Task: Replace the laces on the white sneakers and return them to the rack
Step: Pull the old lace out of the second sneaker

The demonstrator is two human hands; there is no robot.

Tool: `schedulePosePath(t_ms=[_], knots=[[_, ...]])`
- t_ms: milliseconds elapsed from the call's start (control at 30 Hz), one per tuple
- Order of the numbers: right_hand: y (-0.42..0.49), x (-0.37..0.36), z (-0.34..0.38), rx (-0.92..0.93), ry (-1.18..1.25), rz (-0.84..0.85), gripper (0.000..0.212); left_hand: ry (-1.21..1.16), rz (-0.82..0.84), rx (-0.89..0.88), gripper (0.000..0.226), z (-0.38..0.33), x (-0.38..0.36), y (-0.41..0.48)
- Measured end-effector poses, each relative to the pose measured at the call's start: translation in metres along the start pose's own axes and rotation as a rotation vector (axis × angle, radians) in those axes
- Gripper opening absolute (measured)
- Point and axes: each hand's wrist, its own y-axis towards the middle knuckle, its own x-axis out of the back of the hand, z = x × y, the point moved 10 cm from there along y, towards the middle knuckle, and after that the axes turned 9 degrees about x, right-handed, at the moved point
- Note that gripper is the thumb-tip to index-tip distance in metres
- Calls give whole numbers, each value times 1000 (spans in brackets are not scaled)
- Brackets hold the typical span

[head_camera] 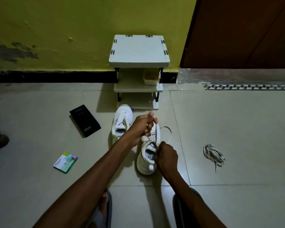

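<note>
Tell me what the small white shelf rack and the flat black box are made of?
The small white shelf rack looks like matte moulded plastic boards on thin black metal legs, judging by its rounded edges. The flat black rectangular box is probably cardboard, smooth with printed lettering.

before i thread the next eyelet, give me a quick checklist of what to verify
1. Left hand pinches one end of the white lace, pulled up: ok.
2. Right hand grips the lace by the tongue of the near white leather sneaker: ok.
3. Slack loop lies free on the tiles, no snag: ok.
4. Both lace ends even in length: cannot tell.
5. Far white sneaker laced: not ok, no lace visible.
6. Tangled bundle of pale laces kept apart, to the right: ok.
</note>
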Motion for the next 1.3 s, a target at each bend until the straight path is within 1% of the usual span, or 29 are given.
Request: schedulePosePath(t_ms=[67,100,133,167,233,300,367,433,500,600,700,833,900,933,1000,1100,1167,1267,1300], knots=[[0,-1,-2,-16,19,10,11,794,-84,40,44,5,8,1],[0,-2,-1,-20,35,10,11,1143,-148,51,42,3,16,2],[0,-3,-1,-19,49,6,12,1402,-223,43,38,-1,23,2],[0,-4,0,-20,60,2,13,1536,-305,19,33,-7,29,3],[-1,-9,2,-16,76,-4,14,1640,-422,12,28,-10,40,3],[0,-12,2,-29,87,-21,11,1699,-431,6,29,-3,44,5],[1,-11,-1,-61,118,-54,13,1704,-396,-127,31,1,35,6],[-1,-10,-6,-111,166,-80,18,1582,-325,-232,25,11,23,7],[-4,-9,-12,-169,229,-99,21,1502,-270,-225,19,31,17,9],[-7,-9,-17,-238,297,-118,24,1427,-310,-261,19,50,19,8],[-8,-13,-17,-260,325,-137,25,1255,-379,-323,14,61,30,5],[-10,-15,-15,-266,346,-175,26,1024,-345,-395,7,67,38,5],[-12,-15,-15,-262,361,-198,25,986,-337,-348,6,71,41,10],[-13,-14,-15,-258,361,-209,25,981,-339,-301,3,71,41,13],[-14,-14,-15,-248,355,-228,26,1030,-336,-233,10,73,40,19],[-13,-15,-12,-216,343,-231,26,1197,-297,-257,20,71,27,20],[-12,-13,-8,-183,300,-217,25,1253,-256,-277,20,73,20,19],[-11,-8,-9,-171,282,-218,20,1325,-233,-239,22,74,16,16],[-10,-7,-11,-174,282,-217,16,1314,-214,-216,23,70,16,15]])
